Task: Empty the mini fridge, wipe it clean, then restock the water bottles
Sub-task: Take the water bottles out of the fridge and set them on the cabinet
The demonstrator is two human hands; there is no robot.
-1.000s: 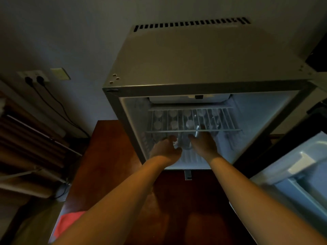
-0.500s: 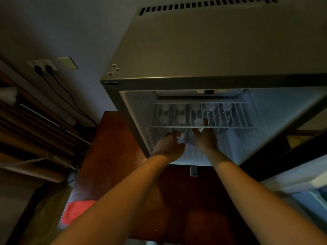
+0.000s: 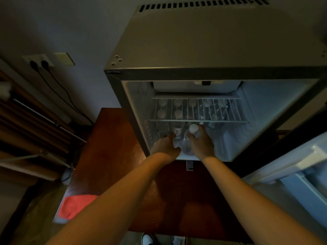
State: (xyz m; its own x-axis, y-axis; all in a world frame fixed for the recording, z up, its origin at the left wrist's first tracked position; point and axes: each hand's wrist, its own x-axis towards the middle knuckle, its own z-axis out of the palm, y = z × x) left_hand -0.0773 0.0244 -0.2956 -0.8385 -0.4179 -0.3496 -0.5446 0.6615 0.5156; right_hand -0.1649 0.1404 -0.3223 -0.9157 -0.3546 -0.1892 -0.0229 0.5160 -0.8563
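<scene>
Far to my left, two black plugs sit in a wall socket (image 3: pixel 39 60), their cords trailing down the wall. Lower down, a red cloth (image 3: pixel 75 206) lies at the near left edge of the dark wooden surface (image 3: pixel 109 156) that carries the mini fridge (image 3: pixel 203 50).

My left hand (image 3: pixel 165 147) reaches into the fridge's lower compartment, just under the wire shelf (image 3: pixel 198 120). Its fingers are curled round a clear water bottle (image 3: pixel 177 134) at the front of the compartment, thumb toward the cap end. Just beside it, my right hand (image 3: pixel 201 145) grips a second water bottle (image 3: pixel 193 129), whose white cap shows above my fingers. The two bottles are close together between my hands; whether they touch I cannot tell.

Behind the wire shelf, more white bottle caps (image 3: pixel 177 103) show in rows through the bars, toward the back of the fridge. The inner walls look pale and frosted.

To my right, the fridge door (image 3: pixel 300 174) stands swung open, its white inner rack facing me.
</scene>
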